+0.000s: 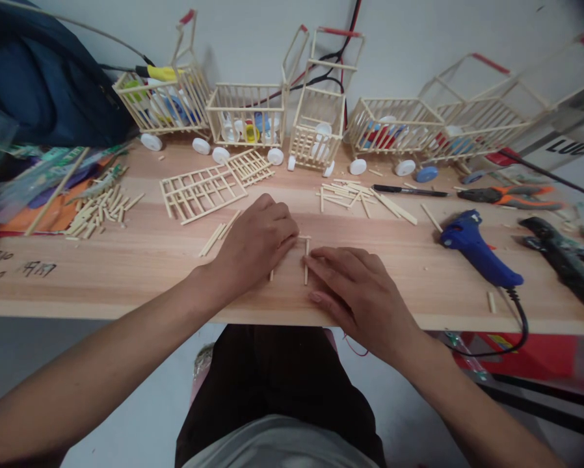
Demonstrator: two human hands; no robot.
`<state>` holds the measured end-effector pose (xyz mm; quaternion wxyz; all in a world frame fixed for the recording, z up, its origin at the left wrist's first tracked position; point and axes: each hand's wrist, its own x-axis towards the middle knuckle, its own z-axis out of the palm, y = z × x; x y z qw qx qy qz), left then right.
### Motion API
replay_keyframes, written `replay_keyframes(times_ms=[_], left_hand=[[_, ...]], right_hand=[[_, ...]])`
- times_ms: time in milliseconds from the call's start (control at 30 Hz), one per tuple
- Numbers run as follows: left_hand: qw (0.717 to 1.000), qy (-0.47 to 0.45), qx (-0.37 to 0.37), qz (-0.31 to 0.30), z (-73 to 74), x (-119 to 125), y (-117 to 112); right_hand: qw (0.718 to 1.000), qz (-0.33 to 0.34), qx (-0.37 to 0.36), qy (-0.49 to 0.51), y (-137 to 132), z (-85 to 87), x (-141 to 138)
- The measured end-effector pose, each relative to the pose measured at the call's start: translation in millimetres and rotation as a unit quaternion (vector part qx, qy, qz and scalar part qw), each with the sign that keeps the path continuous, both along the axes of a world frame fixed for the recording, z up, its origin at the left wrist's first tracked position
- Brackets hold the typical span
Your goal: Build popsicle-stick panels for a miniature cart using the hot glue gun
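Observation:
Near the table's front edge, several thin wooden sticks lie between my two hands. My left hand [260,237] is closed, its fingers curled down over a short crosswise stick and a second stick that shows partly under the palm. What the fingertips grip is largely hidden. An upright-lying wooden stick [306,263] meets the crosswise one at its far end. Against its right side press the fingertips of my right hand [355,286], with thumb and fingers bent close together. Left of my left hand rest a few loose sticks [212,240].
Miniature wooden carts [248,117] with white wheels line the wall. Two lattice panels [204,192] lie before them. Loose sticks [101,211] are piled left; a black pen [409,190], orange-handled pliers [511,196], a blue glue gun [482,250] and black cutters [565,260] lie right.

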<state>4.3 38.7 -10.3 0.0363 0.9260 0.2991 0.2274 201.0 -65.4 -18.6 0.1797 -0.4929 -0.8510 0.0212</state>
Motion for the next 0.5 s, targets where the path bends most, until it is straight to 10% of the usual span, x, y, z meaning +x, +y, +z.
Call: replay_keyframes(times_ms=[500], left_hand=[[1.000,-0.005,0.000,-0.006,-0.6,0.0,-1.2]], right_hand=[[1.000,-0.002,0.014,-0.002,-1.4,-0.3,0.2]])
